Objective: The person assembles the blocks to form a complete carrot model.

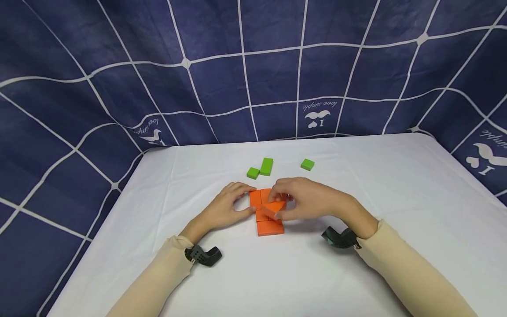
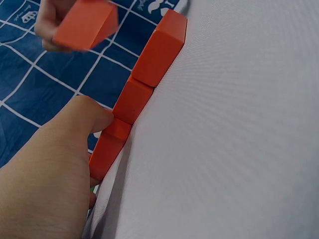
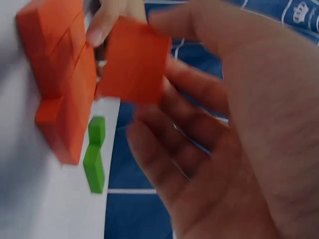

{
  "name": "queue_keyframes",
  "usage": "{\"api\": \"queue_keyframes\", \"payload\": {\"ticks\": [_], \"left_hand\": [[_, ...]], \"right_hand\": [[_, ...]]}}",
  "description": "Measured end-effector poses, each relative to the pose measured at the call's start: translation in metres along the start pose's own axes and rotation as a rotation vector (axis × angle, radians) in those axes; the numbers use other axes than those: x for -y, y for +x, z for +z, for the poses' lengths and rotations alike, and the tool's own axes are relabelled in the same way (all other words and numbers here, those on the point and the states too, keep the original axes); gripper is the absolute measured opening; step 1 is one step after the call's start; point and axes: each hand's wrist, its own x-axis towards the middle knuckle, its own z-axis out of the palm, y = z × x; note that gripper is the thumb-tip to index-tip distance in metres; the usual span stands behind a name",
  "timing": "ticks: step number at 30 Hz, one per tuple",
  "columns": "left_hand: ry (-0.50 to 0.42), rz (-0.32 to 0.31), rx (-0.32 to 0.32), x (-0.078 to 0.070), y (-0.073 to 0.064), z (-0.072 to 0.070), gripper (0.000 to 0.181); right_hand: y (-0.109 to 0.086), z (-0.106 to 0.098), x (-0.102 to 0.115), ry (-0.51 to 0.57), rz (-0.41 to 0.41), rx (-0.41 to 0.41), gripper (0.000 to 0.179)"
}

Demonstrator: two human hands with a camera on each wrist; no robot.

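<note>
Several flat orange blocks (image 1: 270, 227) lie packed together on the white cloth in the head view. At their left side is my left hand (image 1: 226, 207), with thumb and index finger at opposite ends of the upper-left orange block (image 1: 255, 199). The left wrist view shows that thumb (image 2: 92, 112) touching a block. My right hand (image 1: 306, 198) pinches another orange block (image 1: 274, 208), tilted and raised above the group. Seen from the right wrist, this held block (image 3: 134, 62) shows a square face between thumb and fingers. The right hand partly hides the group's right side.
Beyond the orange group lie a small green block (image 1: 253, 173) and a longer green block (image 1: 267, 166), close together. Another small green block (image 1: 307, 164) sits farther right. A dark blue curtain (image 1: 273, 79) with white lines hangs behind the white-covered table (image 1: 396, 185).
</note>
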Motion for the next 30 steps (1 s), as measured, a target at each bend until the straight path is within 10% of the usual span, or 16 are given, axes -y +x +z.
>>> {"api": "queue_keyframes", "payload": {"ticks": [9, 30], "left_hand": [[-0.004, -0.001, -0.007, 0.001, -0.002, 0.002, 0.054], [-0.003, 0.018, -0.016, 0.001, 0.0, 0.003, 0.054]], "right_hand": [[-0.002, 0.015, 0.019, 0.065, -0.032, 0.232, 0.02], [0.001, 0.027, 0.015, -0.029, -0.005, 0.241, 0.027]]}}
